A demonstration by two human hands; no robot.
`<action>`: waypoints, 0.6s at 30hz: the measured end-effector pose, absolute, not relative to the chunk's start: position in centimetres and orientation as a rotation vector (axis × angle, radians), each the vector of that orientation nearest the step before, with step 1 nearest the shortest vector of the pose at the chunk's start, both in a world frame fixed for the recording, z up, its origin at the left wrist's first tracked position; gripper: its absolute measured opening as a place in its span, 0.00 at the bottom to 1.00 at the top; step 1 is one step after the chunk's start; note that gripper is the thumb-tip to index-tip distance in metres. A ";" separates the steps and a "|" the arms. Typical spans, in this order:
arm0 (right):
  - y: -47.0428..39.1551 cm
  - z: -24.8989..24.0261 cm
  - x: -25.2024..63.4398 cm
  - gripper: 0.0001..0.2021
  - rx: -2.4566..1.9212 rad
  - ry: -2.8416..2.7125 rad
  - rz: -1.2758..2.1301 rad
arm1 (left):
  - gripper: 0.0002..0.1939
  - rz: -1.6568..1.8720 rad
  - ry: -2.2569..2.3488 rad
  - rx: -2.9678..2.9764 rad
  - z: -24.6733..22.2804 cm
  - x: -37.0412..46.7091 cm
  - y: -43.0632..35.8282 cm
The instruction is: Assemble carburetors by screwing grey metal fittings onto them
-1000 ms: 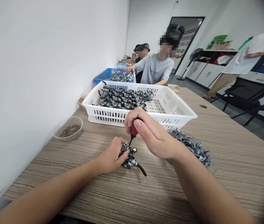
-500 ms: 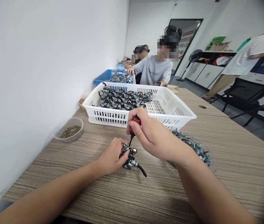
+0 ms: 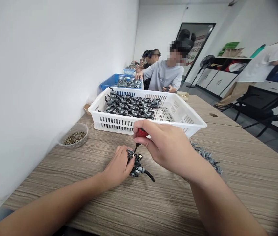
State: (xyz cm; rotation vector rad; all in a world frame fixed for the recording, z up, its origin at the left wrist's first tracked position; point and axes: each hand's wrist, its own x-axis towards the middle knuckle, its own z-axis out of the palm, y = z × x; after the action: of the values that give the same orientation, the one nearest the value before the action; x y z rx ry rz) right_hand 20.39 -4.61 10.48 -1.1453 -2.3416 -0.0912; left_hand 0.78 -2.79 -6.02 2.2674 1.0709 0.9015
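Observation:
On the wooden table, my left hand (image 3: 119, 165) grips a small metal carburetor (image 3: 136, 170) with a black hose pointing to the lower right. Its fingers and thumb hold the part from the left and partly cover it. My right hand (image 3: 169, 149) is closed around the red handle of a screwdriver (image 3: 142, 132). The dark shaft slants down to the top of the carburetor, close to my left fingertips. I cannot make out the screw at the tip.
A white basket (image 3: 190, 123) with rows of carburetors stands behind my hands. On the left is a clear bowl (image 3: 86, 139) of small brass-coloured screws. Metal parts (image 3: 209, 159) are heaped beyond my right forearm. A co-worker (image 3: 164, 77) sits behind the basket, near a blue crate (image 3: 106, 84).
My right hand has turned around the screwdriver handle and its wrist has come slightly lower. The left hand still holds the carburetor in nearly the same place. The view has shifted slightly.

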 end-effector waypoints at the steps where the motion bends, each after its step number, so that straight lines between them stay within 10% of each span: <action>1: -4.9 10.4 20.1 0.06 -1.175 -2.321 -0.153 | 0.07 0.913 1.091 2.263 -6.1 0.9 -3.0; 18: -4.9 9.6 18.7 0.06 -1.384 -2.179 0.032 | 0.12 0.824 0.877 2.292 -6.0 -0.2 -1.4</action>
State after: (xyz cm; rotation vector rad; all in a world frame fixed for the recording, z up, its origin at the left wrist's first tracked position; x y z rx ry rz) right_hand 18.71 -4.88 9.58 -1.3835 -2.1790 0.0323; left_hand -0.25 -1.45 -6.04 2.2919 0.8774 0.8238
